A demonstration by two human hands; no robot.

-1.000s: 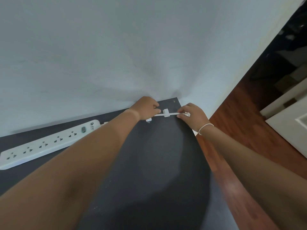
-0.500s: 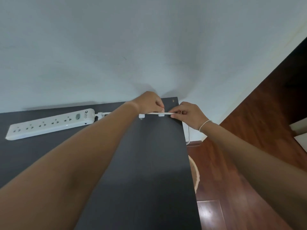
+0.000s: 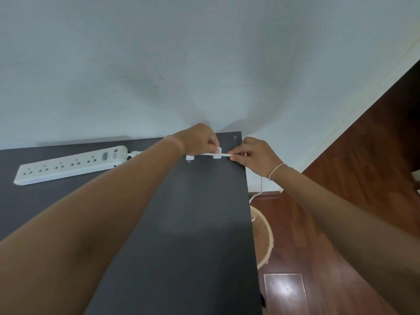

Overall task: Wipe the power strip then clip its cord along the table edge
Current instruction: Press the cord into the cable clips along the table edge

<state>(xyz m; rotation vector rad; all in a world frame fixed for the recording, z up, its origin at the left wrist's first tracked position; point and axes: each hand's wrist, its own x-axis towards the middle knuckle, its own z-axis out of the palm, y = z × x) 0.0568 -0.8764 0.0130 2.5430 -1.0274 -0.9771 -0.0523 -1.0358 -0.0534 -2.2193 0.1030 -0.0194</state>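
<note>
Where both hands (image 3: 227,148) pinch, cord (image 3: 205,155) partly hidden.

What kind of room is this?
Probably a room in a home, maybe a study corner. A dark table stands against a plain wall, with a white power strip on it and a wooden floor beside it.

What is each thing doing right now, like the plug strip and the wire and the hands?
Power strip: lying flat on the table, untouched.
Cord: stretched between both hands, running through the right clip.
Right clip: on the table, cord in it.
Left clip: on the table, partly hidden.
Left hand: pinching at the right clip.
Right hand: pinching the cord.
</note>
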